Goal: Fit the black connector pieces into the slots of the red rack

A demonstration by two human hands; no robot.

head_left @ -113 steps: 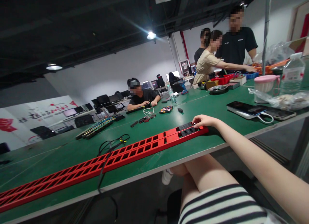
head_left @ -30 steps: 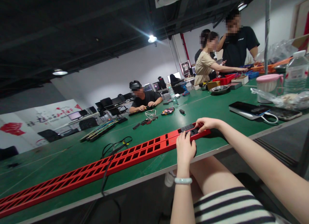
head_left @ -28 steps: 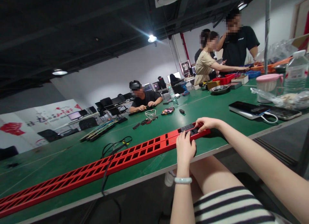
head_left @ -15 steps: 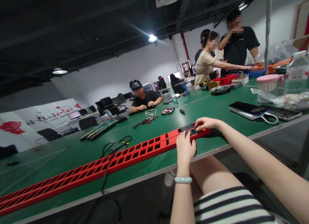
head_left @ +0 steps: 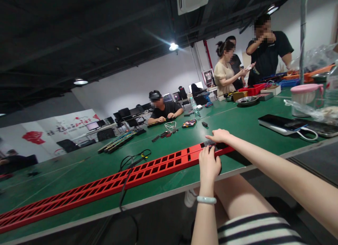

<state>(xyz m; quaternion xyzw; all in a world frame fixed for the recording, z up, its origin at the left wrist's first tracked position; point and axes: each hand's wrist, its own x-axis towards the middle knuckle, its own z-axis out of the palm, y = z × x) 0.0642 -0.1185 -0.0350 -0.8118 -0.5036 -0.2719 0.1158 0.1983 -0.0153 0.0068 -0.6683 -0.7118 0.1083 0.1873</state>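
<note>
A long red slotted frame [head_left: 158, 165] lies along the near edge of the green table. At its right end sit dark pieces [head_left: 208, 143], partly covered by my hands. My left hand [head_left: 209, 164], with a pale bracelet on the wrist, rests on this end, fingers bent over the dark parts; whether it grips one is hidden. My right hand [head_left: 221, 136] is just above and beyond the left, its index finger stretched out over the far side of the frame.
A black cable [head_left: 126, 174] crosses the frame. Phones [head_left: 282, 123] and a pink-lidded cup [head_left: 303, 99] stand at right. Beyond are a small black block [head_left: 204, 124], a patterned item [head_left: 189, 123] and a bundle of rods [head_left: 117, 142]. Other people are across the table.
The view has shifted, so the scene sits further right. My right hand has moved slightly left relative to the frame, its index finger now extended. A person in the background has drawn an arm back.
</note>
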